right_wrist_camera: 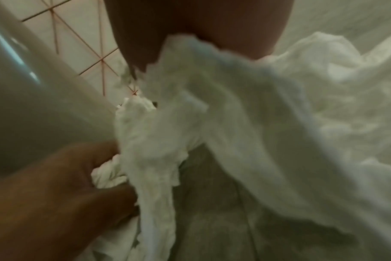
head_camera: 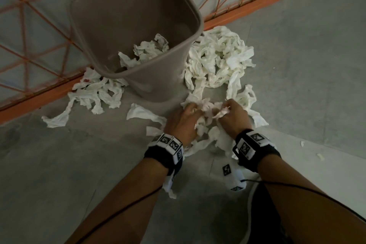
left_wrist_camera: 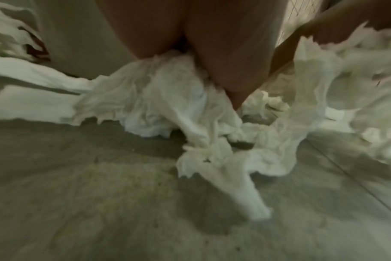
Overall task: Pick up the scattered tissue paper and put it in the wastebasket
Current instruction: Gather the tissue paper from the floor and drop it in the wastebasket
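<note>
Our left hand [head_camera: 183, 123] and right hand [head_camera: 233, 117] both clutch crumpled tissue paper [head_camera: 206, 113] on the floor [head_camera: 99, 164], just beside the wastebasket [head_camera: 158, 77].

Seen from the left wrist, the left hand [left_wrist_camera: 212, 53] reaches down into a crumpled bunch of white tissue paper [left_wrist_camera: 167, 98] on the grey floor [left_wrist_camera: 78, 194], its fingers [left_wrist_camera: 232, 84] buried in the folds. A torn strip [left_wrist_camera: 234, 185] trails toward the camera. The right hand [left_wrist_camera: 337, 26] grips more tissue at upper right. The beige wastebasket wall [left_wrist_camera: 78, 44] stands behind, blurred.
</note>
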Action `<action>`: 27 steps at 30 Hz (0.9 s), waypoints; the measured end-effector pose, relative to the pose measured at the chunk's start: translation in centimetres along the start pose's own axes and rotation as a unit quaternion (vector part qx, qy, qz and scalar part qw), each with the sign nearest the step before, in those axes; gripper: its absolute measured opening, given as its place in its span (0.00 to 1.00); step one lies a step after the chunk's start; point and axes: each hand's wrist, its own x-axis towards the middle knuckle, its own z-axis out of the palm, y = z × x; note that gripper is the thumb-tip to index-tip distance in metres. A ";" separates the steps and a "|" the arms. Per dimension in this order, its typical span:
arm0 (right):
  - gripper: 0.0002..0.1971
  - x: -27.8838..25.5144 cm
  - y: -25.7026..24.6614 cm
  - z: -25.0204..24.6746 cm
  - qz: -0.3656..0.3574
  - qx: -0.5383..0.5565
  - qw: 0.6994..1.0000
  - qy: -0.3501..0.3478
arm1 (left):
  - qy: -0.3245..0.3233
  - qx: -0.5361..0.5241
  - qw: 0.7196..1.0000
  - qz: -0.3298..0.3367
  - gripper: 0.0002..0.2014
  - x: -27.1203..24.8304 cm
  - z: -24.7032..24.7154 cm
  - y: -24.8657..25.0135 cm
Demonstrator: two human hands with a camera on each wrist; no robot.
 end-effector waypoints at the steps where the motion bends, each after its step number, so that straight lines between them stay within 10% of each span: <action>1: 0.12 0.0 0.4 -0.3 0.007 0.010 1.000 0.007 | 0.003 0.003 1.000 -0.014 0.25 0.0 0.2 0.0; 7: 0.09 -0.9 1.3 -1.6 0.024 0.049 0.998 0.022 | 0.066 -0.092 0.991 -0.068 0.15 -2.7 -1.4 -0.1; 11: 0.10 -2.5 -1.0 -3.2 -0.092 0.119 0.984 0.098 | 0.169 -0.171 0.970 -0.034 0.09 -6.0 -5.5 1.5; 16: 0.16 -4.5 -7.2 -6.3 -0.182 0.238 0.950 0.090 | 0.252 -0.211 0.943 0.049 0.20 -8.3 -13.3 4.2; 24: 0.21 -8.5 -20.6 -12.1 -0.342 0.287 0.883 0.145 | 0.431 -0.266 0.858 0.081 0.05 -7.7 -26.0 6.2; 27: 0.20 -8.8 -25.6 -12.9 -0.387 0.229 0.880 0.151 | 0.462 -0.268 0.844 0.057 0.19 -5.4 -28.4 4.9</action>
